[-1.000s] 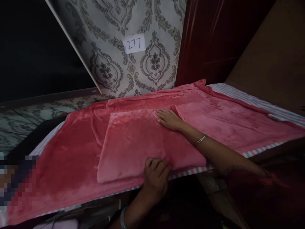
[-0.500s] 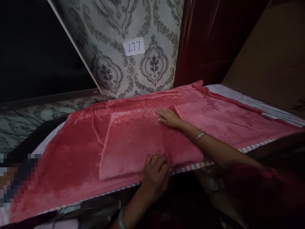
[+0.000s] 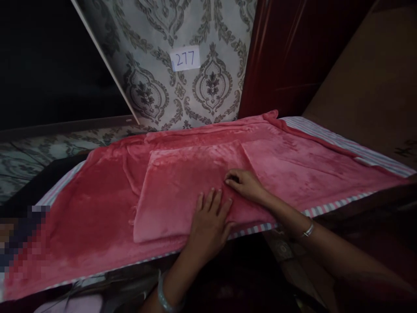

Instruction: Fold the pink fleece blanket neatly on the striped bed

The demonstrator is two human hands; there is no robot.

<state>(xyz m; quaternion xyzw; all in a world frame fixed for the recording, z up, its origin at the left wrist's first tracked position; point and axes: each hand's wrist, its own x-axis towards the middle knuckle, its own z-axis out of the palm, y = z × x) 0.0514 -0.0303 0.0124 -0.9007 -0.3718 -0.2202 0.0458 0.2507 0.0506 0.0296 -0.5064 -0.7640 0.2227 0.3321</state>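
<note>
Patterned wallpaper [image 3: 211, 82] backs the bed where left hand [image 3: 208, 221] lies flat and right hand [image 3: 246, 184] curls, both pressing the folded pink blanket [image 3: 182, 187]; firm, even pressure would likely keep its edges aligned.

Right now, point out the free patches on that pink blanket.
Free: blanket left of the folded piece, and right of it toward the striped edge. Crowded: the folded piece's near right corner, under left hand and right hand.

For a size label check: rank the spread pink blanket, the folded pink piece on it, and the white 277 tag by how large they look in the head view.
1. spread pink blanket
2. folded pink piece
3. white 277 tag, though it sits farther from the camera, so it looks smaller than it is.
</note>
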